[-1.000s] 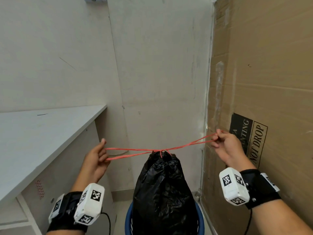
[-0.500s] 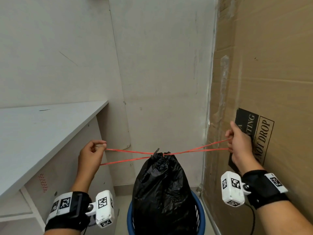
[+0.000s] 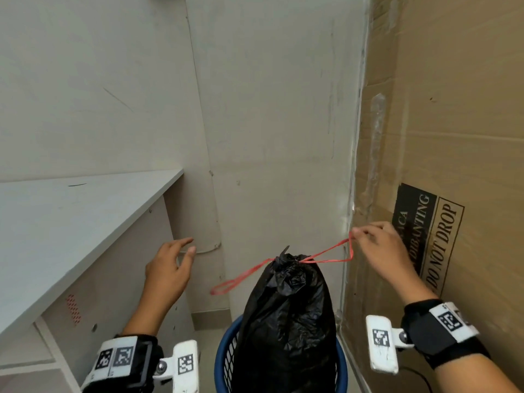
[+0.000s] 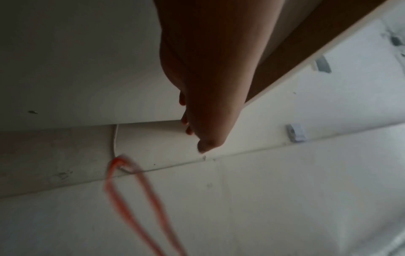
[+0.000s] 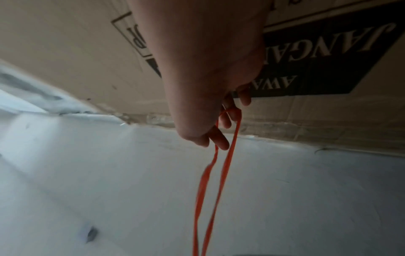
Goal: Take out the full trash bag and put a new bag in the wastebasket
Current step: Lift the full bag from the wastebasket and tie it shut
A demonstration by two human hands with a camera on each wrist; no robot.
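Your right hand [image 3: 381, 252] pinches the right red drawstring loop [image 3: 337, 252] at right of frame, keeping the black trash bag [image 3: 286, 316] cinched; it stands in the blue wastebasket [image 3: 224, 361] at bottom centre. Unlike half a second ago, your left hand [image 3: 170, 268] is spread and empty, and its loop [image 3: 226, 285] dangles slack.

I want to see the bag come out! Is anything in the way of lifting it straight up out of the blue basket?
Nothing visible is. The tied black plastic trash bag stands in the round blue wastebasket with open air above. The white desk is left, the cardboard box right, both beside it. The right hand pinches one red drawstring loop.
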